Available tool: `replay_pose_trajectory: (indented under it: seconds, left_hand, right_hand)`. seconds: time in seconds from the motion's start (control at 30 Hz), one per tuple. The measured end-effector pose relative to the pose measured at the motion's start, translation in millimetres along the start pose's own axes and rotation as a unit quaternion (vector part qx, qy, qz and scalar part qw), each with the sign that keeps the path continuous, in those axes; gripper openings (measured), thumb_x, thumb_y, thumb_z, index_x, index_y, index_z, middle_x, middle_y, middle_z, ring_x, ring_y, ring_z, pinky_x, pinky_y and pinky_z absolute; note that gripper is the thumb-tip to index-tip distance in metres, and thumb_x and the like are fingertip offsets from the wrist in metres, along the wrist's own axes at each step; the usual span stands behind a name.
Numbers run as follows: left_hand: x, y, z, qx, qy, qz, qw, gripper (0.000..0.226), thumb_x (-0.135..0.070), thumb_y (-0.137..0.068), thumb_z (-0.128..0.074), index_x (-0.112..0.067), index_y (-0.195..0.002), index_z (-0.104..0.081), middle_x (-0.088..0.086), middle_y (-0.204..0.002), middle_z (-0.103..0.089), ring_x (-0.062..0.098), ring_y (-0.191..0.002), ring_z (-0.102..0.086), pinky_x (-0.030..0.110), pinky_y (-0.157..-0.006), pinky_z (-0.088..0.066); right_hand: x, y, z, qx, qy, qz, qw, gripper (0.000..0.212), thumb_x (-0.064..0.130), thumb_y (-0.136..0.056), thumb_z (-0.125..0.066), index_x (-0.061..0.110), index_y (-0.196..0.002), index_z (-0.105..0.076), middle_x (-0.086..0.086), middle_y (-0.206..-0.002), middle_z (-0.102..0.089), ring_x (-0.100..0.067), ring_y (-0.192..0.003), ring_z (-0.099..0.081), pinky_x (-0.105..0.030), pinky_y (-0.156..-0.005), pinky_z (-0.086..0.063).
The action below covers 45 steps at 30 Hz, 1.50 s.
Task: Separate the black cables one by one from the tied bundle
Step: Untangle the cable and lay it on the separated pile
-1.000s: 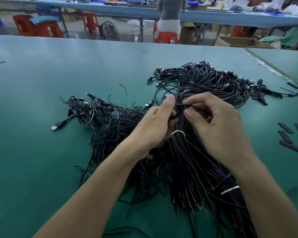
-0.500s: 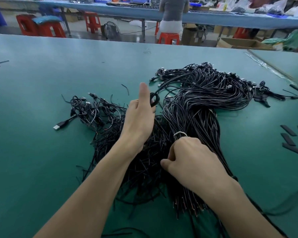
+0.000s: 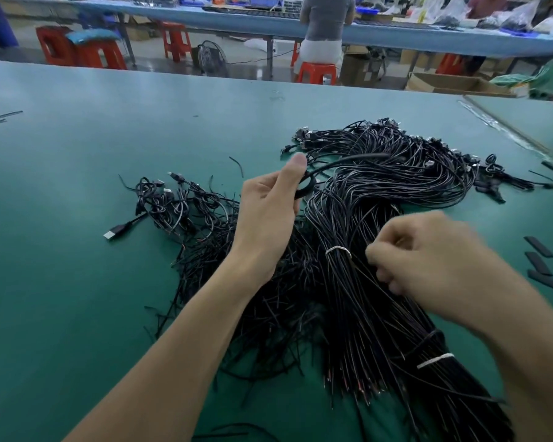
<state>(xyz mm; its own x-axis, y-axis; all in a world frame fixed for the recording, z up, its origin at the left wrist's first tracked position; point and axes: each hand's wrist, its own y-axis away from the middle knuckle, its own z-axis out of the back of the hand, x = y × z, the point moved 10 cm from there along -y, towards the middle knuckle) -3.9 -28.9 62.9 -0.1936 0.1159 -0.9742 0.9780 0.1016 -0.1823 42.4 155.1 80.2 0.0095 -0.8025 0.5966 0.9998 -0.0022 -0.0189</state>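
A thick tied bundle of black cables point(image 3: 358, 218) lies on the green table, bound by a white tie point(image 3: 338, 250) near its middle and a second white tie point(image 3: 434, 360) lower down. My left hand point(image 3: 265, 215) pinches a single black cable point(image 3: 342, 162) between thumb and fingers; the cable loops at my fingertips and runs right over the bundle. My right hand point(image 3: 428, 266), blurred, hovers with curled fingers just right of the upper tie; whether it holds a cable is unclear. A loose pile of separated cables point(image 3: 186, 208) lies to the left.
The green table point(image 3: 77, 282) stretches wide to the left. Black flat strips point(image 3: 543, 266) lie at the right edge. A USB plug point(image 3: 114, 232) sticks out of the left pile. Beyond the table stand red stools and a seated person at another bench.
My right hand has risen from the lower bundle to beside the upper tie. My left hand keeps its pinch on the looped cable, lifted slightly.
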Motion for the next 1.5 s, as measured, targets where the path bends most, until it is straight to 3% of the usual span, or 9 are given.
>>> replay_pose_trajectory:
  seconds: [0.13, 0.4, 0.53, 0.67, 0.87, 1.07, 1.27, 1.37, 1.5]
  left_hand:
    - [0, 8, -24, 0.082, 0.009, 0.01, 0.997, 0.063, -0.05, -0.105, -0.038, -0.026, -0.047, -0.044, -0.009, -0.046, -0.036, 0.009, -0.035, -0.025, 0.018, -0.035, -0.022]
    - [7, 22, -53, 0.186, 0.029, 0.067, 0.98, 0.054, -0.054, -0.099, -0.045, -0.025, -0.053, -0.049, -0.012, -0.044, -0.036, 0.007, -0.033, -0.022, 0.012, -0.038, -0.019]
    - [6, 22, -50, 0.177, 0.07, 0.08, 0.978, 0.042, -0.047, -0.104, -0.042, -0.014, -0.077, -0.042, -0.007, -0.045, -0.028, 0.01, -0.035, -0.017, 0.013, -0.038, -0.016]
    - [7, 23, -50, 0.17, 0.071, 0.092, 0.978, 0.043, -0.045, -0.105, -0.04, -0.004, -0.109, -0.05, -0.009, -0.042, -0.029, 0.009, -0.034, -0.018, 0.013, -0.038, -0.016]
    - [2, 19, -46, 0.122, 0.061, 0.067, 0.988, 0.055, -0.045, -0.106, -0.036, -0.023, -0.072, -0.072, -0.01, -0.038, -0.038, 0.003, -0.031, -0.027, 0.012, -0.037, -0.021]
    - [11, 15, -36, 0.092, -0.128, 0.051, 0.986, 0.059, -0.045, -0.105, -0.041, -0.021, -0.052, -0.034, -0.005, -0.044, -0.027, 0.014, -0.04, -0.022, 0.025, -0.045, -0.02]
    - [16, 33, -61, 0.211, -0.044, 0.124, 0.969, 0.065, -0.06, -0.102, -0.026, -0.03, -0.045, -0.034, -0.01, -0.041, -0.025, 0.007, -0.035, -0.018, 0.015, -0.04, -0.018]
    - [9, 43, -77, 0.293, -0.051, 0.099, 0.95, 0.06, -0.081, -0.088, -0.012, -0.034, -0.053, -0.028, -0.012, -0.044, -0.019, 0.008, -0.038, -0.013, 0.016, -0.042, -0.016]
    - [6, 49, -78, 0.36, -0.061, 0.09, 0.927, 0.045, -0.059, -0.073, -0.064, -0.028, -0.049, -0.045, -0.012, -0.05, -0.024, 0.008, -0.039, -0.019, 0.014, -0.041, -0.019]
  right_hand:
    - [3, -6, 14, -0.13, -0.143, 0.057, 0.979, 0.02, 0.023, -0.093, -0.064, 0.025, -0.073, -0.067, 0.015, -0.064, -0.071, -0.001, -0.051, -0.066, -0.015, -0.056, -0.051]
    - [23, -1, 7, -0.186, -0.305, 0.152, 0.921, 0.012, 0.022, -0.085, -0.066, 0.028, -0.081, -0.076, 0.01, -0.072, -0.073, -0.012, -0.062, -0.064, -0.031, -0.059, -0.052]
    - [26, -1, 8, -0.157, -0.3, 0.166, 0.926, 0.012, 0.014, -0.083, -0.076, 0.025, -0.083, -0.079, -0.005, -0.075, -0.074, -0.038, -0.072, -0.066, -0.053, -0.066, -0.055]
    - [35, 3, 10, -0.134, -0.234, 0.18, 0.946, 0.016, 0.011, -0.081, -0.076, 0.027, -0.082, -0.078, 0.008, -0.071, -0.073, -0.018, -0.064, -0.066, -0.036, -0.064, -0.055]
    - [57, 18, 15, -0.161, -0.088, 0.244, 0.952, 0.018, 0.008, -0.082, -0.076, 0.026, -0.082, -0.077, 0.009, -0.073, -0.063, -0.007, -0.07, -0.059, -0.007, -0.065, -0.04]
    - [70, 25, 4, -0.138, 0.051, 0.318, 0.936, 0.01, 0.018, -0.095, -0.064, 0.015, -0.089, -0.072, 0.003, -0.088, -0.056, -0.018, -0.084, -0.055, -0.042, -0.072, -0.051]
    - [75, 27, 21, -0.14, 0.022, 0.351, 0.926, 0.005, 0.016, -0.089, -0.065, 0.016, -0.09, -0.07, 0.008, -0.116, -0.062, -0.013, -0.109, -0.054, -0.03, -0.095, -0.042]
    - [69, 20, 21, -0.099, -0.046, 0.324, 0.94, 0.007, 0.014, -0.086, -0.068, 0.018, -0.09, -0.071, 0.016, -0.102, -0.068, -0.013, -0.101, -0.062, -0.035, -0.09, -0.047]
    - [61, 17, 22, -0.066, -0.096, 0.302, 0.946, 0.015, 0.016, -0.078, -0.072, 0.028, -0.087, -0.075, 0.021, -0.092, -0.071, -0.01, -0.093, -0.065, -0.035, -0.082, -0.05]
